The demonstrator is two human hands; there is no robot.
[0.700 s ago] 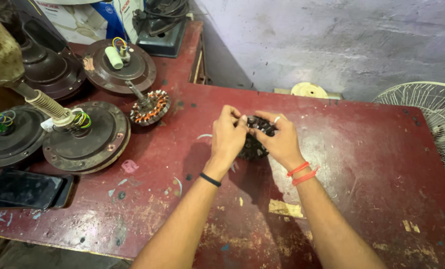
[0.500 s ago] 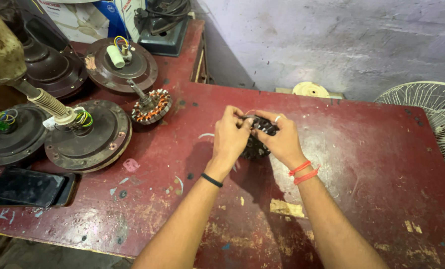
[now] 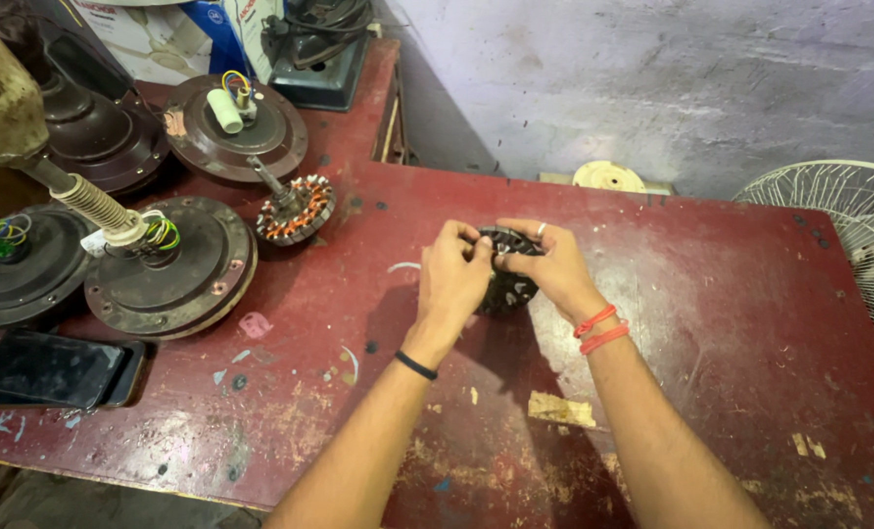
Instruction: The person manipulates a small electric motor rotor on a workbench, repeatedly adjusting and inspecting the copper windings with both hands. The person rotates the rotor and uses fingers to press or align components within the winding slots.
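My worn red-painted wooden table [image 3: 711, 323] carries three round dark metal fan motor housings [image 3: 167, 269], a copper-wound stator [image 3: 297, 209], a black phone [image 3: 53, 369] and a black iron [image 3: 321, 54].

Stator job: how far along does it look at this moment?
Done: nothing finished shows. In hand: left hand and right hand grip a dark fan stator on the red table. Left: a wound stator and opened motor housings lie apart beside it.
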